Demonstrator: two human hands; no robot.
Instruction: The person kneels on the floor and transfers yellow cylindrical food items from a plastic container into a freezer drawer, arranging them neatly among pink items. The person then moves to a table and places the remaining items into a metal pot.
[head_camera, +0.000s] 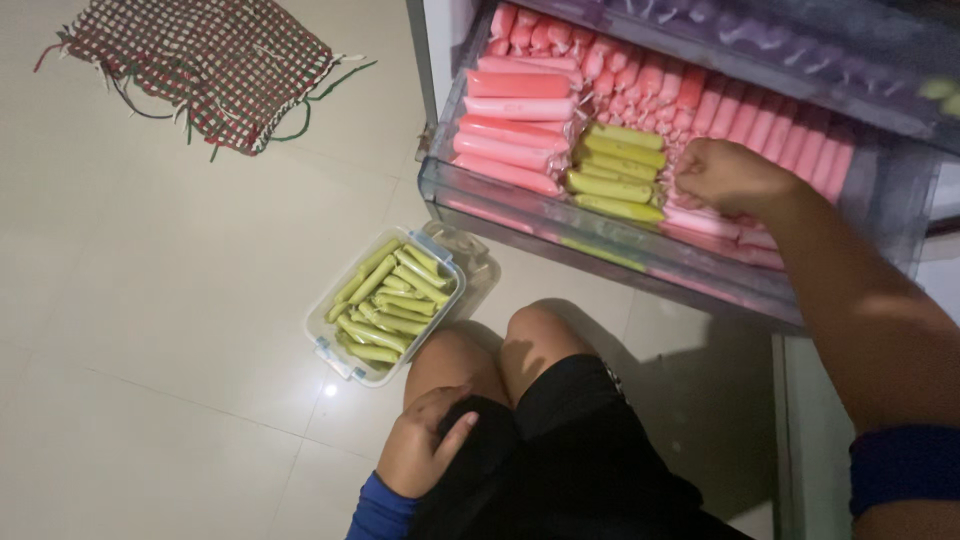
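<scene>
My right hand (728, 176) reaches into a pulled-out clear freezer drawer (560, 222), fingers curled down among pink ice pops (520, 140); whether it grips one is hidden. A short stack of green ice pops (618, 172) lies just left of that hand, between the pink rows. My left hand (425, 452) rests on my thigh over black shorts, fingers loosely curled, holding nothing. A clear plastic tub (352, 372) full of green ice pops (388, 302) sits on the floor by my knees.
A clear lid (478, 262) lies under or behind the tub. A red, green and white woven mat (205, 65) lies on the tiled floor at the far left. A second drawer (800, 50) sits above the open one.
</scene>
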